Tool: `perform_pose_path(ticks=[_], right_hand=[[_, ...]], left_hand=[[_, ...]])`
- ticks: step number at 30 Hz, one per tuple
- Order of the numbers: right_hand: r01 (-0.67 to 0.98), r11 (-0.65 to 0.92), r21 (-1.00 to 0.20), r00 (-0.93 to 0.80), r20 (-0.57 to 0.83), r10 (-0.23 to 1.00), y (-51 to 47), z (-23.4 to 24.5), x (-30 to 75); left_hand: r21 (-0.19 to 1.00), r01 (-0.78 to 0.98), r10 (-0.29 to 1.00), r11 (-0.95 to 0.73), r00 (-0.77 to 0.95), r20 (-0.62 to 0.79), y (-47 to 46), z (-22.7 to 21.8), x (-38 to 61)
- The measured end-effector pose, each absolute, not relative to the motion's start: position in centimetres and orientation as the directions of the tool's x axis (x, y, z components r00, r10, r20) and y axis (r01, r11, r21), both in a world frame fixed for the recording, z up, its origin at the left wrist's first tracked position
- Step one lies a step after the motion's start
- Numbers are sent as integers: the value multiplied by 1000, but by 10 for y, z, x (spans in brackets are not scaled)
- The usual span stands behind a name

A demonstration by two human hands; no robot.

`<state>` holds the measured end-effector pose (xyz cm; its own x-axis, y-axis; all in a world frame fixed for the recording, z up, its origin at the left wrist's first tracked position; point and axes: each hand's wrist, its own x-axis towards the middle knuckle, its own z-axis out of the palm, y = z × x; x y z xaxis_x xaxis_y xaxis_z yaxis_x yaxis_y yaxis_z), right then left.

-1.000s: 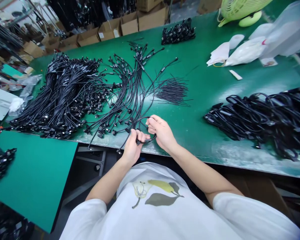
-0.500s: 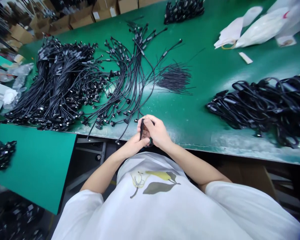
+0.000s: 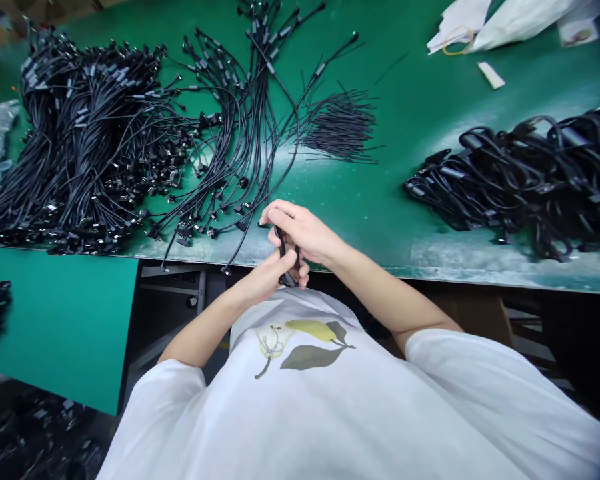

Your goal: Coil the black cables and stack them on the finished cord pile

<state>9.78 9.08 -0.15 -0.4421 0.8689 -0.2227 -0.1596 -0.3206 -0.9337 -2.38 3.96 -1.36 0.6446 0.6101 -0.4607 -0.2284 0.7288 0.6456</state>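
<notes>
My left hand (image 3: pixel 270 277) is closed round a folded black cable (image 3: pixel 290 279), its thumb pressed on the near side. The cable forms a small loop just in front of my shirt, at the table's front edge. My right hand (image 3: pixel 305 233) bends over the top of the same cable, with fingers curled and fingertips close together at its upper end. Part of the cable is hidden by the fingers. Beyond the hands, loose black cables (image 3: pixel 255 133) with small plugs fan out on the green table (image 3: pixel 380 220).
A large heap of black cables (image 3: pixel 90 133) covers the table's left. Thin black ties (image 3: pixel 340 127) lie in a pile past my hands. Bundled black cables (image 3: pixel 520 173) lie at right. White plastic bags (image 3: pixel 520 23) are at the back right. A lower green surface (image 3: pixel 65 320) adjoins at left.
The view has tilted down and shifted slightly. My right hand has turned over the top of the cable, its fingertips now reaching left, and more of the cable loop shows below.
</notes>
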Motion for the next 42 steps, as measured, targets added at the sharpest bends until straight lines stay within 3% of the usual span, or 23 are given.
perform_pose_path(ticks=[2, 6, 15, 18, 29, 32, 35, 38, 42], right_hand=[[-173, -262, -949, -460, -157, 874, 94, 2, 101], [-168, -111, -980, -325, -51, 944, 95, 7, 100], [-178, -134, -975, -402, -52, 914, 97, -10, 108], [-169, -141, -976, -421, -58, 905, 98, -19, 109], [-399, -131, -907, -366, 27, 930, 99, -30, 102], [-409, -210, -888, -383, -42, 923, 98, -27, 105], [-398, -295, -869, -358, -149, 922, 98, -20, 110], [-449, -306, -839, -325, -166, 931, 97, -9, 113], [-583, -349, -734, -295, -210, 932, 97, -1, 113]], left_hand=[[606, -242, 571, 758, 696, -436, 43, -6, -28], [519, -325, 563, 790, 718, -408, 42, -2, -30], [246, -566, 615, 786, 682, -396, 27, -7, -9], [169, -628, 625, 760, 632, -458, 25, -5, -7], [-154, -701, 566, 697, 669, -482, 22, -12, -9], [-87, -611, 506, 787, 719, -476, 26, -16, -9], [170, -546, 550, 820, 669, -501, 31, -21, -10], [421, -448, 612, 789, 639, -467, 31, -22, -9], [575, -402, 686, 712, 574, -448, 28, -21, -3]])
